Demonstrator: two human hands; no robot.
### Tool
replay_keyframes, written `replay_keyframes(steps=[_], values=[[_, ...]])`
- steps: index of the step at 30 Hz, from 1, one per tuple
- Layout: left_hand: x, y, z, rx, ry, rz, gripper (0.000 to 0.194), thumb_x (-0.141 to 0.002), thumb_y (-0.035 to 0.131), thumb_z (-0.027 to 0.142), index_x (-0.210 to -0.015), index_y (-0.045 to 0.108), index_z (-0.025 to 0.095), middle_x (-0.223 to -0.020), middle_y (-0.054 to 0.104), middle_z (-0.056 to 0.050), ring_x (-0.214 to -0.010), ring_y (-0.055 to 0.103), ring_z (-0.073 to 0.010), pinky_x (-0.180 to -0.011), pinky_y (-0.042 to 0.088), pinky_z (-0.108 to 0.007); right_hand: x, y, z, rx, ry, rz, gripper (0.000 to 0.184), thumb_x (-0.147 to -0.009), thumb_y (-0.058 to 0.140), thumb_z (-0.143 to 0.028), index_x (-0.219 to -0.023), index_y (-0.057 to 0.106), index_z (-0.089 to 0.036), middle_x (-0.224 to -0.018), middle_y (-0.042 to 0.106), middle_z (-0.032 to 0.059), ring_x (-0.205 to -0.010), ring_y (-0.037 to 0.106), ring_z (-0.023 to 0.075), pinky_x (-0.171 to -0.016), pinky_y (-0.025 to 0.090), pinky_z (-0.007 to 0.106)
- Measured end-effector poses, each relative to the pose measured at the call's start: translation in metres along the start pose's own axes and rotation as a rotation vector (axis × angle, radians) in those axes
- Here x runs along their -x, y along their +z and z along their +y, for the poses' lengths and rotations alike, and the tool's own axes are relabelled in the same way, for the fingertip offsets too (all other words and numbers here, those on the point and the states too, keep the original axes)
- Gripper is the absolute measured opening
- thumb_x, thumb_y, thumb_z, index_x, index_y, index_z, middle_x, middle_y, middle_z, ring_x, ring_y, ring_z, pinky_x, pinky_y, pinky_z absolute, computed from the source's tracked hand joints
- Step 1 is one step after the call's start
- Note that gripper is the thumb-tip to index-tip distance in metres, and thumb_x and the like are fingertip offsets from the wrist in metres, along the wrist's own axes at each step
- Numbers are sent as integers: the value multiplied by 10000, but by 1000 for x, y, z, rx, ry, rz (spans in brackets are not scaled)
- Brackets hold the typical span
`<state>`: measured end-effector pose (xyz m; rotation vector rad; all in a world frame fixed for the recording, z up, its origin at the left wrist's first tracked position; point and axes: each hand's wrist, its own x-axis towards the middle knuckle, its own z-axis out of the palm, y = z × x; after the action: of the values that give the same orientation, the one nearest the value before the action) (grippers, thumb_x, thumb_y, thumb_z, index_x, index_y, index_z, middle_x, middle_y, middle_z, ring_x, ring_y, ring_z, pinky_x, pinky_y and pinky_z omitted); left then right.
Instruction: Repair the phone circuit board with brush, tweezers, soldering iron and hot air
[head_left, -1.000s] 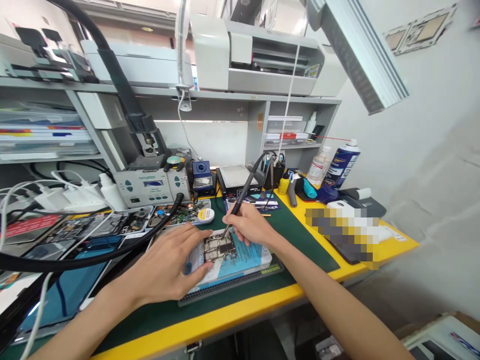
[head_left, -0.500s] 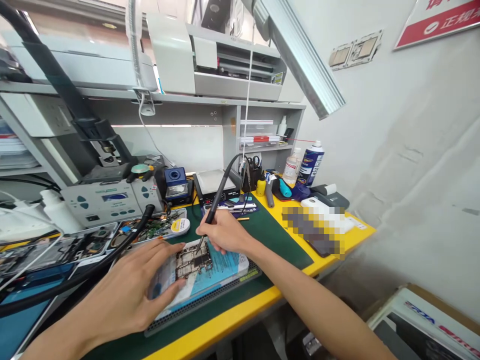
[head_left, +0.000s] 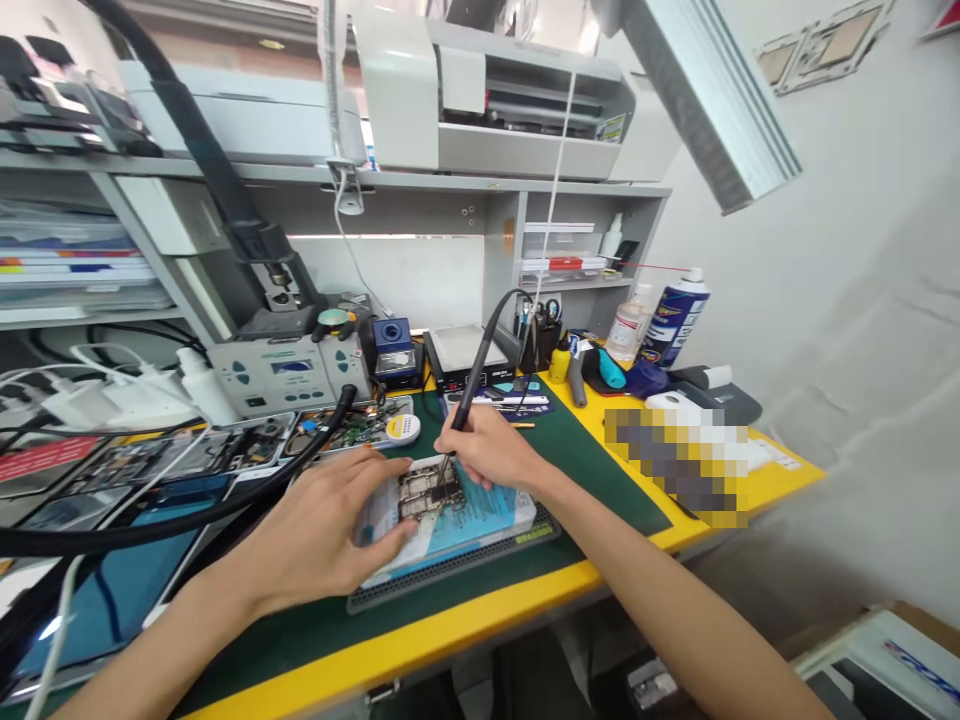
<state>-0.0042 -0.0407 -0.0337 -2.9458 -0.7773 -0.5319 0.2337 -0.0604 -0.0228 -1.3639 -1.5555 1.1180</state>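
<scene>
My right hand (head_left: 486, 447) grips a black soldering iron (head_left: 480, 368) like a pen, its cord rising behind. The iron's tip points down at a small circuit board (head_left: 431, 490); whether it touches cannot be made out. My left hand (head_left: 337, 520) holds the board at its left side, thumb at the near edge and fingers at the far edge. Beneath the board lies a blue and white box (head_left: 487, 522), which rests on a dark perforated tray (head_left: 450, 572) on the green mat (head_left: 592, 490).
A thick black hose (head_left: 315, 430) arches at the left over trays of phone parts (head_left: 360, 420). Behind stand a rework station (head_left: 274, 375), a soldering iron stand (head_left: 394, 355) and a flat heating plate (head_left: 469, 350). A spray can (head_left: 671, 320) and bottle (head_left: 628, 325) stand back right.
The camera view has turned left, so the whole scene sits farther right. Both hands keep their places at the board, the soldering iron still in the right.
</scene>
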Motion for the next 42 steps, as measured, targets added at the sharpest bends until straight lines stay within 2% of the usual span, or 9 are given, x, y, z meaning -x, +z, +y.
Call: replay_keyframes(steps=[4,8,15,21,29,32,35,38,42], values=[[-1,-3,2,8,-25,-26,517,-934,545,506,-1308,581,150,-1168,701,-138,-1126,652,-320,-980,526,-456,0,1,-1,-8,11,1,117,-791,601,-239,-723,509,-215,-427,466,-72,-345,449,125,-301,369,207],[-1,-2,3,57,-47,-27,491,-932,553,463,-1319,564,160,-1154,697,-126,-1108,654,-309,-986,525,-467,0,1,-1,-7,-11,-11,140,-798,586,-235,-693,495,-218,-403,475,-64,-326,434,128,-298,360,213],[2,-2,9,19,-58,63,484,-858,631,407,-1297,596,206,-1218,708,-118,-1181,657,-320,-1026,545,-484,-1,3,5,-13,-12,-8,101,-797,564,-230,-733,486,-225,-371,468,-78,-293,400,124,-276,317,198],[-2,-14,19,-64,-85,-3,528,-770,694,357,-1261,661,166,-1246,717,-148,-1186,672,-360,-992,589,-499,-2,6,5,-55,5,13,106,-771,562,-204,-731,467,-230,-353,427,-95,-287,378,117,-265,280,188],[-2,-5,11,-106,-58,61,544,-718,738,373,-1234,683,210,-1219,736,-115,-1152,695,-339,-960,616,-421,0,5,3,-42,2,6,92,-789,558,-211,-737,484,-225,-356,430,-90,-292,352,107,-288,297,190],[-1,-6,11,-116,-42,55,538,-740,722,382,-1247,671,209,-1240,726,-125,-1169,686,-339,-968,611,-425,-1,5,3,-52,8,6,90,-780,560,-209,-733,485,-224,-358,430,-89,-296,363,109,-281,301,189],[-1,-10,14,-93,-74,-8,535,-807,673,399,-1294,641,178,-1288,695,-157,-1224,648,-362,-1007,579,-492,-2,5,3,-37,7,16,97,-771,563,-214,-725,479,-226,-361,433,-85,-294,394,125,-262,300,198],[-2,-14,16,6,-105,-54,526,-862,622,410,-1329,605,170,-1284,687,-157,-1263,611,-365,-1062,519,-546,-3,3,5,-16,-6,10,111,-788,583,-233,-725,493,-222,-376,472,-74,-295,410,126,-269,314,203],[-2,-13,10,118,-115,-86,550,-896,597,477,-1347,577,161,-1283,664,-153,-1238,601,-350,-1069,485,-539,-5,-1,9,-43,15,-24,142,-817,603,-262,-730,498,-222,-400,484,-75,-316,421,116,-295,343,201]])
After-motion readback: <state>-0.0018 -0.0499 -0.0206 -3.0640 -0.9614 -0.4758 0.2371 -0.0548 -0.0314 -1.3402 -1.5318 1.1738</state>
